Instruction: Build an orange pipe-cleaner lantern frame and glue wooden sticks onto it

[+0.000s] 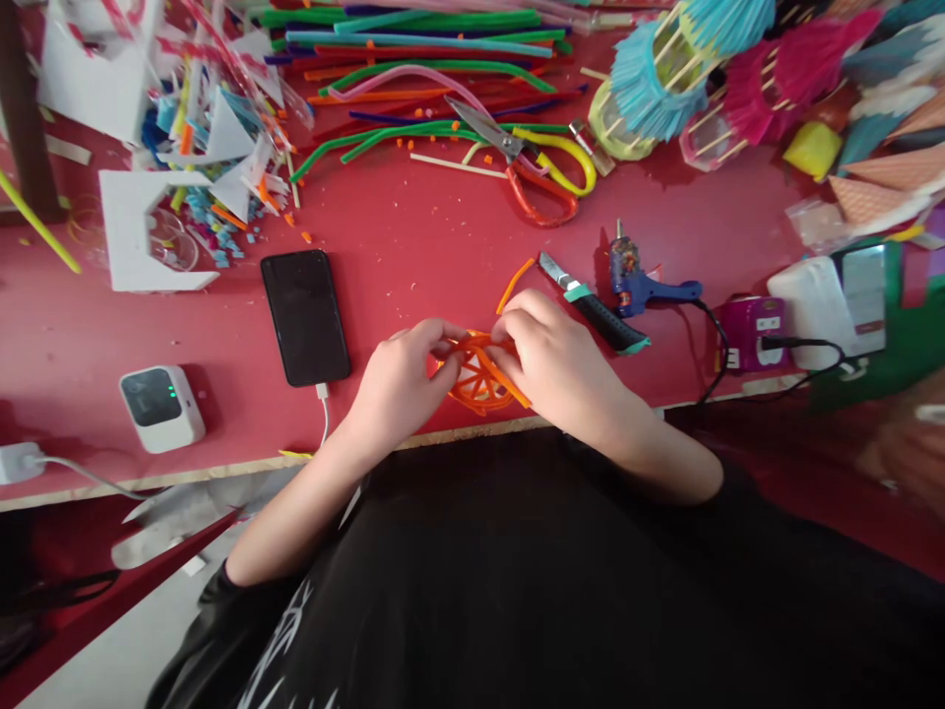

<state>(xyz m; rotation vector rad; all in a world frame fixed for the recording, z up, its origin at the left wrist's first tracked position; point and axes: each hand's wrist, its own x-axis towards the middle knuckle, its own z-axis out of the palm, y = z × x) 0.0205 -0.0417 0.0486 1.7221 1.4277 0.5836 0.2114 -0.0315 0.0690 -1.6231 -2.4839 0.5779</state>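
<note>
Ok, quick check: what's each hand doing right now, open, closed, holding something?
Left hand: closed, holding the orange wheel by its left side.
Right hand: closed, at the wheel's upper right; exact fingertip grip can't be told.

Room straight ahead, crowding on the right.

From the left hand point(403, 379) I see a lane of red surface point(413, 231) running forward between the phone point(305, 317) and the loose orange strip point(515, 288), crumbs aside, until the coloured stems point(435, 74) and scissors point(513, 150) bar it. The right hand point(553, 354) is hemmed in: the utility knife point(601, 315) lies just beside it, the glue gun point(642, 288) and black cord point(724, 345) beyond. Left of the phone I find a gap before the white device point(177, 433); farther forward, a scrap heap point(214, 148) blocks me.
</note>
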